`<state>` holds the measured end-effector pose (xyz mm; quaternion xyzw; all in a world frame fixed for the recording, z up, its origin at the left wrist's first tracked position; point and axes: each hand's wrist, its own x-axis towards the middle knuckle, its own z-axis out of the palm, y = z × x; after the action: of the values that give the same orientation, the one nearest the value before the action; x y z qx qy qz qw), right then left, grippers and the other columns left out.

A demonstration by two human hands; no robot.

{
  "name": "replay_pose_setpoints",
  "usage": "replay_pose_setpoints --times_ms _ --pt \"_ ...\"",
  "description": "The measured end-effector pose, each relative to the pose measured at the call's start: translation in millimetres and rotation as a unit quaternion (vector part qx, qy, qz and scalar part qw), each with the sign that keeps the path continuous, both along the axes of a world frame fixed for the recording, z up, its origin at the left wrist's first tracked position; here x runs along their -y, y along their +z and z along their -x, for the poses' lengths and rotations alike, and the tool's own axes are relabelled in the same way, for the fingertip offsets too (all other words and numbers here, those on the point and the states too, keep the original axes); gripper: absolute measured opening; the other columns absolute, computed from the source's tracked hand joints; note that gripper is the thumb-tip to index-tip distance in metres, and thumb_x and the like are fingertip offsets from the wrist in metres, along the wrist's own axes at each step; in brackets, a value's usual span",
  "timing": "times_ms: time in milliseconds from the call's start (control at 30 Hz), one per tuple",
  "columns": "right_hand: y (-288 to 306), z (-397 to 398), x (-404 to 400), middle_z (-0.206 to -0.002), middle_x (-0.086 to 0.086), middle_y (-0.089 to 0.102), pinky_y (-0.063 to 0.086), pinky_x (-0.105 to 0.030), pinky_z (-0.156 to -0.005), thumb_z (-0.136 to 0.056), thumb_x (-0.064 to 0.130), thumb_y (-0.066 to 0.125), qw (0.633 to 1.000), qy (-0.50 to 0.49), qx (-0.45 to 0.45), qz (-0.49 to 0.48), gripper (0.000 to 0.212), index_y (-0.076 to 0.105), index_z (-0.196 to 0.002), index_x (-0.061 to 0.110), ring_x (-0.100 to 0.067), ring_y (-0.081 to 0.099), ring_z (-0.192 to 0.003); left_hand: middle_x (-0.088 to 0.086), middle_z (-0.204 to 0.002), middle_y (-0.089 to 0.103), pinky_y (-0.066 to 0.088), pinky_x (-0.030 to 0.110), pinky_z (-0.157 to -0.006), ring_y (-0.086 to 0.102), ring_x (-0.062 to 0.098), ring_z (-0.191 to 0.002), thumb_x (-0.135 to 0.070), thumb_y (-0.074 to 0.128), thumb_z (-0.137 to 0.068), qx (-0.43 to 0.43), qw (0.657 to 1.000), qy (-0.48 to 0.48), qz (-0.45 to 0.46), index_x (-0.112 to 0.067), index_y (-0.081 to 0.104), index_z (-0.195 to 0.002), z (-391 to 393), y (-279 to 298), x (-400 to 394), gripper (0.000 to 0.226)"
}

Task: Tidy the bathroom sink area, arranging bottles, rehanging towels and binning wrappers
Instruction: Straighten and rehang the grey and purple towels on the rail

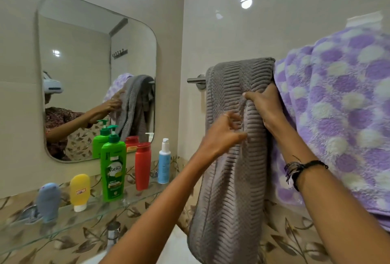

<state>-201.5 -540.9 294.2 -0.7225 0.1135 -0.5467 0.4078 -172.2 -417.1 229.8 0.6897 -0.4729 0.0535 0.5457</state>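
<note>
Grey towel [234,137] hanging over the rail [196,80] beside the purple spotty towel [337,105], right hand [263,105] pinching its top fold, left hand [225,133] curled, gripping its front.

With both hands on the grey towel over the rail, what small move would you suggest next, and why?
Probably smooth it flat: the grey towel hangs bunched, with a vertical fold between the left hand and right hand. Drawing the left hand toward the bare end of the rail should spread it, away from the purple towel.
</note>
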Motion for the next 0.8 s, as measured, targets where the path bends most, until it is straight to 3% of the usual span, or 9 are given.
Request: replay_pose_setpoints --times_ms 133,200,267,433,500,600,700,800 --pt "-11.7 2.5 -4.1 -0.147 -0.013 0.038 0.028 -0.037 -0.114 -0.073 0.012 0.072 0.998 -0.024 0.002 0.054 0.085 0.024 -0.144 0.003 -0.022 0.037 -0.136 0.007 -0.123 0.049 0.048 0.046 -0.094 0.052 0.023 -0.111 -0.036 0.064 -0.076 0.054 0.986 0.107 0.119 -0.016 0.045 -0.125 0.3 42.8 0.7 0.056" --pt "-24.6 7.4 -8.1 -0.143 -0.014 0.044 0.034 -0.034 -0.110 -0.078 0.011 0.067 0.995 -0.040 -0.006 0.089 0.076 0.026 -0.143 0.005 -0.023 0.044 -0.130 0.013 -0.137 0.040 0.038 0.046 -0.105 0.041 0.029 -0.126 -0.042 0.070 -0.073 0.070 0.986 0.120 0.088 -0.015 0.037 -0.136 1.7 66.7 13.2 0.076" --pt "-38.8 13.9 -13.1 -0.135 -0.014 0.052 0.039 -0.022 -0.099 -0.084 0.010 0.060 0.989 -0.071 -0.026 0.126 0.065 0.030 -0.141 0.006 -0.024 0.052 -0.121 0.017 -0.148 0.026 0.028 0.045 -0.110 0.029 0.034 -0.136 -0.046 0.075 -0.069 0.053 0.991 0.119 0.033 -0.015 0.022 -0.144 4.8 81.8 28.4 0.096" --pt "-58.8 34.6 -18.4 -0.131 -0.021 0.053 0.043 -0.038 -0.095 -0.090 0.014 0.054 0.960 -0.153 -0.073 0.222 0.059 0.028 -0.142 0.002 -0.033 0.055 -0.115 0.018 -0.153 0.008 0.026 0.054 -0.110 0.023 0.044 -0.136 -0.046 0.072 -0.071 -0.033 0.993 0.114 0.013 -0.023 -0.009 -0.147 9.9 84.5 60.8 0.113" --pt "-62.0 42.5 -23.0 -0.122 -0.021 0.057 0.044 -0.036 -0.090 -0.089 0.013 0.054 0.955 -0.148 -0.058 0.249 0.049 0.038 -0.134 0.001 -0.034 0.057 -0.108 0.020 -0.151 0.011 0.029 0.052 -0.107 0.027 0.044 -0.134 -0.040 0.072 -0.072 -0.044 0.990 0.125 0.037 -0.022 -0.007 -0.147 10.2 87.5 64.8 0.111" --pt "-85.1 52.2 -33.0 -0.119 -0.018 0.058 0.043 -0.031 -0.095 -0.087 0.012 0.056 0.953 -0.127 -0.075 0.265 0.042 0.044 -0.127 0.004 -0.031 0.056 -0.109 0.020 -0.148 0.019 0.034 0.048 -0.103 0.037 0.043 -0.128 -0.030 0.071 -0.072 -0.048 0.986 0.140 0.075 -0.022 -0.001 -0.148 3.8 90.8 60.2 0.106" --pt "-122.3 63.3 -38.1 -0.121 -0.012 0.061 0.046 -0.029 -0.088 -0.083 0.012 0.063 0.967 -0.061 -0.129 0.209 0.055 0.040 -0.134 0.015 -0.028 0.059 -0.109 0.021 -0.144 0.033 0.036 0.044 -0.103 0.043 0.042 -0.124 -0.022 0.068 -0.074 -0.049 0.986 0.143 0.077 -0.024 -0.001 -0.148 -6.8 70.7 50.9 0.101" --pt "-144.2 76.1 -31.0 -0.114 -0.006 0.064 0.046 -0.031 -0.082 -0.077 0.030 0.072 0.964 -0.008 -0.243 0.112 0.058 0.044 -0.126 0.022 -0.028 0.061 -0.106 0.018 -0.137 0.049 0.039 0.041 -0.105 0.048 0.038 -0.123 -0.023 0.064 -0.076 -0.146 0.977 0.115 0.107 -0.018 0.021 -0.145 -13.9 20.3 38.8 0.081"
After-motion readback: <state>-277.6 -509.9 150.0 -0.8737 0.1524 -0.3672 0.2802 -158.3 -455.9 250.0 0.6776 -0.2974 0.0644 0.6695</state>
